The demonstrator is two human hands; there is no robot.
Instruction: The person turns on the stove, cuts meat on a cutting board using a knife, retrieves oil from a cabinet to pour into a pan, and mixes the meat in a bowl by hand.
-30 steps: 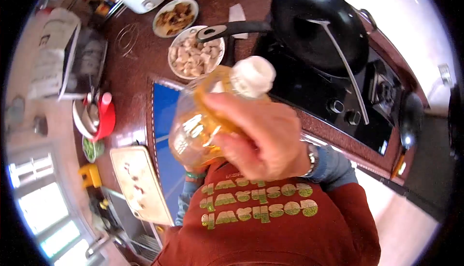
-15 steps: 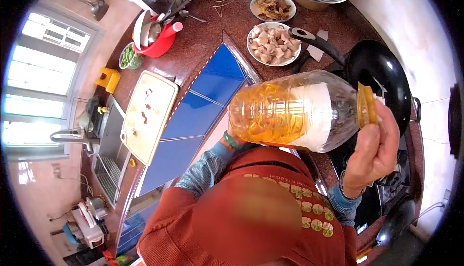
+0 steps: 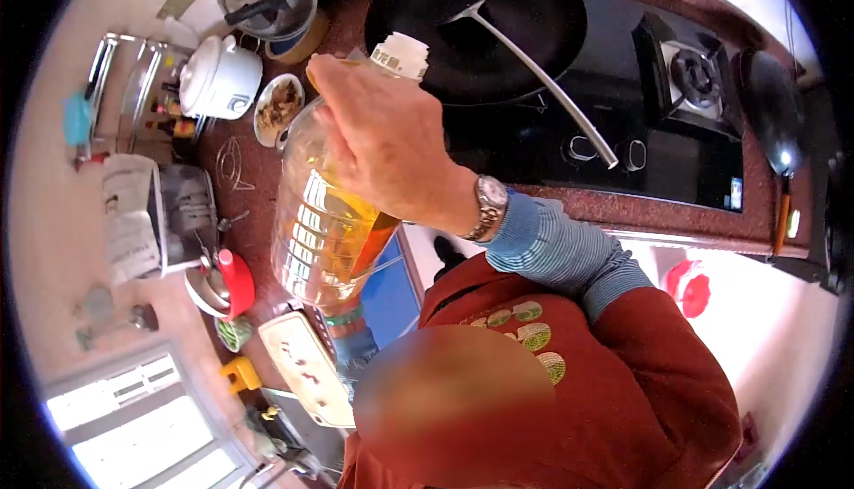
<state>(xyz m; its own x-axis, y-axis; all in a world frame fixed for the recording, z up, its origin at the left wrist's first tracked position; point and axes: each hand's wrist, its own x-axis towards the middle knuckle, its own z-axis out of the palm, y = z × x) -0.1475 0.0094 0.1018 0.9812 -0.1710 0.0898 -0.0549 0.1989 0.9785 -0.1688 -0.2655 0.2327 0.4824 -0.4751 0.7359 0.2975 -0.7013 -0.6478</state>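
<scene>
A large clear plastic oil bottle [image 3: 298,222], part full of yellow oil, is tilted with its neck up toward the wok [image 3: 400,9]. My right hand [image 3: 382,138], wearing a wristwatch, is closed around its neck end. A white printed piece [image 3: 402,55] sticks out beyond those fingers. At the bottle's base is my left hand [image 3: 342,308]; its fingers are hidden behind the bottle, and a green bangle shows at the wrist. The black wok holds a metal spatula [image 3: 543,76], whose handle reaches out over the stove.
A black glass stove [image 3: 614,116] with a burner [image 3: 694,80] lies right of the wok, and a black pan [image 3: 772,116] stands beyond. To the left are a dish of food [image 3: 278,107], a white pot [image 3: 221,80], a red basin [image 3: 238,284] and a cutting board [image 3: 302,364].
My view has turned toward the stove. The bottle has swung upright-ward toward the wok, and my right hand now covers its neck. The spatula in the wok has come into sight.
</scene>
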